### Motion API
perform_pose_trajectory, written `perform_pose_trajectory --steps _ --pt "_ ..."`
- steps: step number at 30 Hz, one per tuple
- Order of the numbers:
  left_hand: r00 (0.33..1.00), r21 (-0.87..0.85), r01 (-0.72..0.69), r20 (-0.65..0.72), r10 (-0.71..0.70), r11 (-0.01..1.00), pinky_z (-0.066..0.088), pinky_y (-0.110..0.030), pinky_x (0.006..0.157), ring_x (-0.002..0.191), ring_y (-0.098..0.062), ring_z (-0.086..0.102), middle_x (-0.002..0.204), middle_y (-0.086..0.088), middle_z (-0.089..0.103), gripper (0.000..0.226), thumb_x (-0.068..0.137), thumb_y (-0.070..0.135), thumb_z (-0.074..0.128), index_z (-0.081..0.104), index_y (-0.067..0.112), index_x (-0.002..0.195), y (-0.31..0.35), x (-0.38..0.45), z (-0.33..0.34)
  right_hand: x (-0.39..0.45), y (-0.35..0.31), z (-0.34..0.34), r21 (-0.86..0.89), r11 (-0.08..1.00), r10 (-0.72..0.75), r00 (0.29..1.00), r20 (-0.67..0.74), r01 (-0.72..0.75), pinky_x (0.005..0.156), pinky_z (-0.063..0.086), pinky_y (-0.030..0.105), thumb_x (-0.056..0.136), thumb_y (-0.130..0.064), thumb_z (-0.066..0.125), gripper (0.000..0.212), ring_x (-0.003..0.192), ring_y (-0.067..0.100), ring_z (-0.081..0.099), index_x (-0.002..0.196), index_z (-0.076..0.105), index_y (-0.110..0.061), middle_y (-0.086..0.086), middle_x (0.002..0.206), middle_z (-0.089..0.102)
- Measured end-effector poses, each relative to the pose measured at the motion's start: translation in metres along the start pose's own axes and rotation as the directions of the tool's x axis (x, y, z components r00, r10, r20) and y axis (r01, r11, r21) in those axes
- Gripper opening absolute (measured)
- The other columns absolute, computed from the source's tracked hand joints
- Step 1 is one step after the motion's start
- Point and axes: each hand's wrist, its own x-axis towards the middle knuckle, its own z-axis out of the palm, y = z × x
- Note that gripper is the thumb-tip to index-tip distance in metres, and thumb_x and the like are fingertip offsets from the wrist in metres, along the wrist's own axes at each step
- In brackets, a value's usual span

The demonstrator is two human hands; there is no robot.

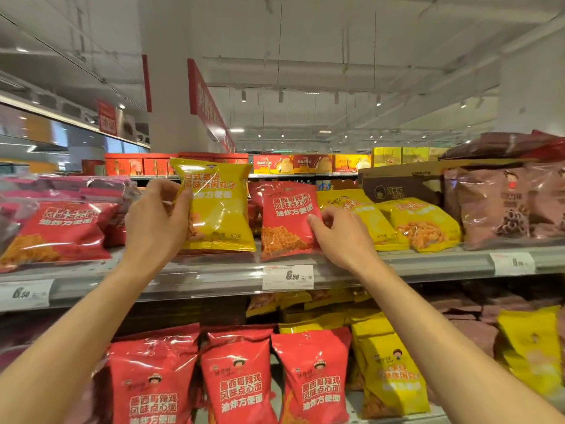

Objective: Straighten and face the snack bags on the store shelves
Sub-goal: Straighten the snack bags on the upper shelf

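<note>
Left hand point(156, 217) grips the upright yellow bag point(217, 206) at its 9 o'clock edge — right hand point(339, 237) pinches the red bag point(287, 221) at 4 o'clock

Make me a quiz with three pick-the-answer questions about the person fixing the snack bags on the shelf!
1. Where is the yellow bag that the left hand holds?
A. On the bottom shelf
B. Upright at the front of the top shelf
C. On the floor

2. What colour is the bag that the right hand touches?
A. Red
B. Green
C. Blue

3. What is the left hand doing?
A. Hanging loose
B. Pointing at the ceiling
C. Gripping the yellow bag's edge

Answers:
1 B, the bag stands above the shelf lip, next to the red one.
2 A, its front is red with orange noodles pictured at the bottom.
3 C, thumb and fingers curl round the bag's left side.
</note>
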Motion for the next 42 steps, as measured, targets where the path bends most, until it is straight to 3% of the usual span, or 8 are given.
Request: perform_pose_trajectory --steps 4,7,10,19,27,33,39,42 --pt "1.0 -0.016 0.02 -0.007 -0.02 1.0 0.058 -0.051 0.081 0.078 -0.026 0.071 0.083 0.003 0.069 0.023 0.102 0.041 0.058 0.058 0.019 0.108 0.004 0.002 -0.001 0.007 0.004 -0.015 0.163 0.986 0.053 0.989 -0.14 -0.029 0.069 0.051 0.034 0.104 -0.044 0.051 0.028 0.083 0.016 0.068 0.101 0.066 -0.02 -0.007 0.091 0.07" --pt "0.999 0.011 -0.001 -0.034 0.001 1.0 0.05 -0.038 0.073 0.076 -0.017 0.067 0.079 0.016 0.062 0.02 0.101 0.038 0.06 0.059 0.019 0.106 0.011 0.002 0.012 0.011 0.018 -0.031 0.248 0.968 0.11 0.965 -0.236 -0.05 0.056 0.048 0.02 0.105 -0.042 0.049 0.03 0.074 0.003 0.066 0.11 0.064 -0.016 -0.007 0.093 0.068" --pt "1.0 0.018 -0.027 -0.005 0.027 0.999 0.046 -0.033 0.065 0.072 -0.01 0.066 0.073 0.019 0.06 0.017 0.102 0.039 0.059 0.057 0.022 0.104 0.024 0.002 0.034 0.012 0.037 -0.043 0.232 0.969 0.143 0.953 -0.268 -0.08 0.06 0.04 0.025 0.106 -0.042 0.047 0.032 0.088 0.013 0.061 0.115 0.062 -0.016 -0.004 0.101 0.065" --pt "0.955 0.159 -0.131 0.286 0.081 0.979 0.052 -0.045 0.077 0.088 -0.031 0.065 0.094 -0.006 0.07 0.019 0.103 0.034 0.057 0.059 0.016 0.102 0.054 -0.003 0.1 0.004 0.068 -0.061 0.223 0.966 0.198 0.922 -0.331 -0.128 0.069 0.036 0.034 0.107 -0.039 0.045 0.025 0.092 0.019 0.057 0.11 0.058 -0.018 -0.003 0.099 0.061" --pt "0.858 0.217 -0.203 0.51 0.067 0.955 0.049 -0.038 0.077 0.093 -0.027 0.063 0.096 -0.001 0.064 0.028 0.101 0.035 0.061 0.058 0.013 0.118 0.052 -0.009 0.107 -0.003 0.067 -0.058 0.193 0.975 0.17 0.931 -0.324 -0.111 0.063 0.039 0.032 0.106 -0.042 0.046 0.022 0.091 0.019 0.057 0.107 0.053 -0.022 -0.003 0.099 0.061" --pt "0.945 -0.023 -0.17 0.281 0.169 0.985 0.052 -0.019 0.075 0.087 -0.005 0.064 0.113 0.01 0.064 0.027 0.099 0.034 0.064 0.06 0.024 0.124 0.051 -0.015 0.077 -0.011 0.052 -0.049 0.235 0.969 0.156 0.929 -0.336 -0.078 0.056 0.036 0.024 0.106 -0.041 0.047 0.023 0.08 0.013 0.058 0.108 0.055 -0.02 -0.014 0.085 0.058" --pt "0.861 -0.447 0.237 0.508 0.027 0.863 0.061 -0.028 0.07 0.084 -0.016 0.076 0.108 0.006 0.075 0.021 0.106 0.043 0.05 0.065 0.033 0.117 0.06 -0.021 0.046 -0.013 -0.003 -0.019 0.364 0.931 0.129 0.948 -0.292 -0.015 0.056 0.043 0.023 0.107 -0.039 0.048 0.016 0.082 0.001 0.063 0.109 0.053 -0.024 -0.015 0.091 0.063" --pt "0.864 -0.486 0.258 0.502 0.025 0.835 0.057 -0.017 0.065 0.084 -0.005 0.074 0.105 0.018 0.075 0.02 0.105 0.05 0.046 0.064 0.046 0.113 0.051 -0.02 0.028 -0.016 -0.033 0.0 0.453 0.891 0.115 0.975 -0.193 -0.016 0.061 0.045 0.019 0.106 -0.041 0.049 0.014 0.086 0.0 0.064 0.109 0.052 -0.027 -0.013 0.098 0.065"
